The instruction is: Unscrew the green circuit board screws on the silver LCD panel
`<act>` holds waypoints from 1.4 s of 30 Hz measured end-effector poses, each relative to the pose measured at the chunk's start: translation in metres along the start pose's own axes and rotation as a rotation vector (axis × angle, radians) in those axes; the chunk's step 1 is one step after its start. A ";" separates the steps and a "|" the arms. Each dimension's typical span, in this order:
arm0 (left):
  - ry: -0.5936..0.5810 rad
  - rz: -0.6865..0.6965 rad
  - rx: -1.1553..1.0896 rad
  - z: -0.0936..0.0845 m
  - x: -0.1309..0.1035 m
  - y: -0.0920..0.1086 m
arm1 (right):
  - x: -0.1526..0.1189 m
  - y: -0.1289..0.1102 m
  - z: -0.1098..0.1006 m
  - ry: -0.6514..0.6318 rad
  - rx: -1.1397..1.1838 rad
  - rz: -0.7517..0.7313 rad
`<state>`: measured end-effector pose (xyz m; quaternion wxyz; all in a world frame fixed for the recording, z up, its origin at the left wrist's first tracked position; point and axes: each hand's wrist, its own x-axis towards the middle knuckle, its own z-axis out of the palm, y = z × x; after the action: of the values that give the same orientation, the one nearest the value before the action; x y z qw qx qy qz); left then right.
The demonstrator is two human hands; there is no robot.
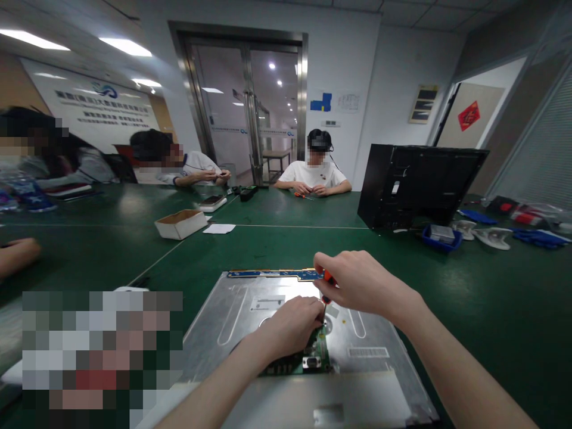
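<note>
Panel (379, 328): smooth bare metal, softly shiny
Screwdriver handle (329, 279): red-orange plastic
Tabletop (268, 244): smooth, faintly glossy
Open box (181, 227): whitish card, matt
Black casing (429, 179): plastic-looking, mostly matt
Door frame (241, 34): polished metal
Door panes (274, 86): clear, glossy glass

Ceiling lights (126, 46) glare at upper left — metal panel (344, 336) gleaming, outer edges stretched.

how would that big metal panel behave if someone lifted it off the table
The metal panel would probably stay stiff, given its broad sheet with pressed channels. Its smooth, shiny surface could feel slippery. The narrow blue circuit strip along its far edge looks fragile, so gripping there might damage it.
</note>
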<state>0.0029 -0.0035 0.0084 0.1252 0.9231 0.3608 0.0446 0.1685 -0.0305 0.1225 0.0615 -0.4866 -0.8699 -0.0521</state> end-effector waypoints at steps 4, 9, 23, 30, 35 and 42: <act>0.026 0.023 -0.013 0.003 0.000 -0.002 | -0.002 0.000 0.000 -0.003 0.045 -0.053; 0.012 -0.003 -0.029 0.001 0.000 0.000 | 0.000 0.000 0.001 0.005 0.007 -0.019; 0.006 0.005 -0.011 -0.002 -0.001 0.002 | 0.000 0.001 0.001 0.014 0.012 -0.023; 0.027 0.020 0.005 -0.002 -0.002 0.003 | -0.001 0.000 0.002 0.041 0.028 -0.034; 0.029 0.016 0.006 0.000 -0.001 0.001 | -0.001 0.001 0.001 0.020 0.024 -0.039; 0.018 0.003 -0.005 0.000 0.000 0.003 | -0.001 0.001 0.002 0.029 0.039 -0.049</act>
<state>0.0047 -0.0054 0.0095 0.1242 0.9230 0.3602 0.0537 0.1699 -0.0308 0.1205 0.0825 -0.4633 -0.8813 -0.0435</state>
